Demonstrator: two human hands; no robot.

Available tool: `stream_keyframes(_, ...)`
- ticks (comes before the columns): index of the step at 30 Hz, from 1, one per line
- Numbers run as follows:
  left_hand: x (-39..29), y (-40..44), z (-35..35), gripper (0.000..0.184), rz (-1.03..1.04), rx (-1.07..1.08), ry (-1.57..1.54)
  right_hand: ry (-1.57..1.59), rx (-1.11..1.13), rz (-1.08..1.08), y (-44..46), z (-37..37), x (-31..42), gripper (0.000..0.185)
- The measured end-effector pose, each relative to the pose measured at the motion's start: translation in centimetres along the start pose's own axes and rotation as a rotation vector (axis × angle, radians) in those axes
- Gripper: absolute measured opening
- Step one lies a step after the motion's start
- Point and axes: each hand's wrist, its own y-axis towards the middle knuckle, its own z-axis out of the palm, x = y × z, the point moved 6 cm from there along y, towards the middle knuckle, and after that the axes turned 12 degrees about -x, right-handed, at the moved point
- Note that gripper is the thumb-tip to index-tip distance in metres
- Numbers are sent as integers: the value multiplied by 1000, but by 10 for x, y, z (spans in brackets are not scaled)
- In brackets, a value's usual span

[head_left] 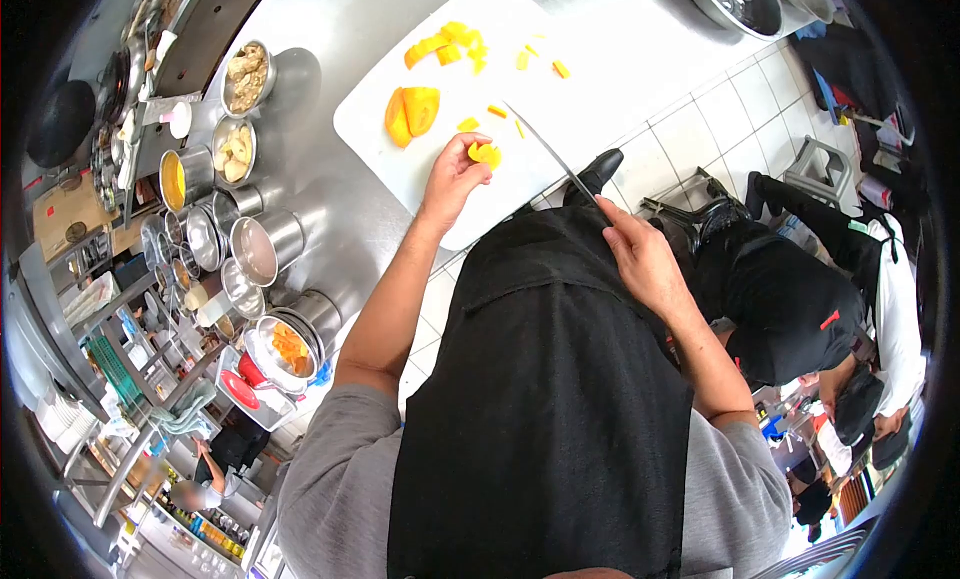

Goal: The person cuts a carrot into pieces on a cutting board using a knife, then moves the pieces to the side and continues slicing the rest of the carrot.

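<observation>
A: Black cloth apron nearest, lower centre of frame. Grips?
B: Left grip, upper centre, pinching a small bright-yellow chunk between thumb and fingers. Right grip, right of centre, closed round the handle of a long, thin, steel-bladed knife.
A: Blade?
B: Angled up-left, tip over the white rectangular cutting board, above the chunk. Can't tell if it touches.
A: Other stock?
B: Two larger orange slabs left on board, orange-yellow diced pieces above them. Board's on a shiny stainless-steel counter.
</observation>
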Motion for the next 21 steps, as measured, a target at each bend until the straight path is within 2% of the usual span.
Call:
stream_keyframes(6,-12,-4,10,42,7,56,113,-9,11,10,0,6,-6,44)
stream_keyframes(8,-19,-8,15,47,69,107,256,-15,14,4,0,7,-6,44)
stream_keyframes(14,-38,-14,18,50,128,80,582,-78,66,25,-2,13,-7,46)
stream_keyframes(18,-40,-16,17,51,165,57,612,-53,66,-2,-3,11,-4,45)
stream_keyframes(20,-43,-15,16,50,338,42,633,-56,89,-17,-4,11,-6,45)
stream_keyframes(21,-44,-15,15,50,339,38,631,-44,99,-58,-5,13,-10,45)
